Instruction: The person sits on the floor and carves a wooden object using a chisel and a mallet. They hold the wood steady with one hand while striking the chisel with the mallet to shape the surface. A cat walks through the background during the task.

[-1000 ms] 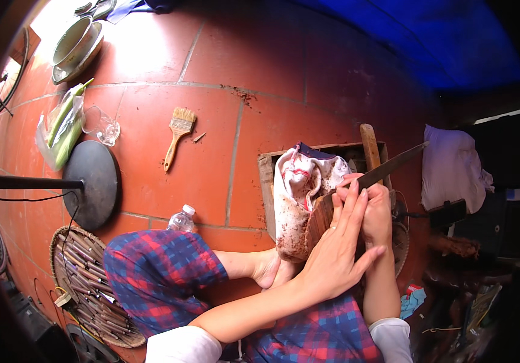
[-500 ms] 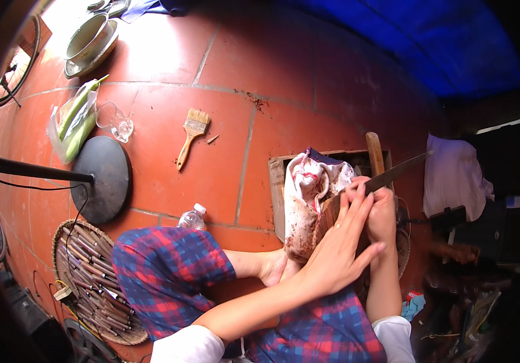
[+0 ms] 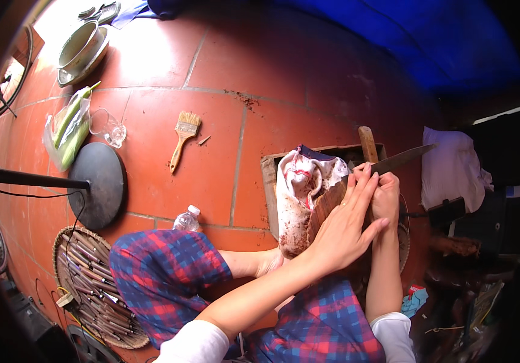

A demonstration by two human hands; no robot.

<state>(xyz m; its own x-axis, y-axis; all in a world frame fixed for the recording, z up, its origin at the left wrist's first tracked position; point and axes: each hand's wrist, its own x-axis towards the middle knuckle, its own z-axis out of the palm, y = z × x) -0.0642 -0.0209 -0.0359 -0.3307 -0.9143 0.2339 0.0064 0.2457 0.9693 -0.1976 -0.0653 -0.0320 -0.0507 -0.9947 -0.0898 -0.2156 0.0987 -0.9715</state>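
Note:
A long dark-bladed knife (image 3: 404, 158) points up and to the right from beneath my fingers; its handle is hidden. My left hand (image 3: 346, 231) lies palm down, fingers stretched out and fingertips at the near end of the blade. Right beside it, my right hand (image 3: 384, 196) is closed in a fist just below the blade, and what it grips is hidden. Left of the hands, a soiled white cloth (image 3: 294, 209) with red lines lies against a brown piece of wood (image 3: 327, 206). Both rest over a shallow wooden box (image 3: 269, 187). A wooden handle (image 3: 367, 144) sticks up behind my fingers.
A paintbrush (image 3: 183, 138), plastic bottle (image 3: 187, 218) and plastic cup (image 3: 112, 129) lie on the red tiles. Farther left are a round black stand base (image 3: 99, 184), bagged green vegetables (image 3: 70, 130), bowls (image 3: 78, 47) and a basket (image 3: 60, 266) of short brown sticks. Loose crumbs dot the floor.
The view has shifted slightly. The knife blade has slid a little to the right, and my two hands stay close together in much the same hold.

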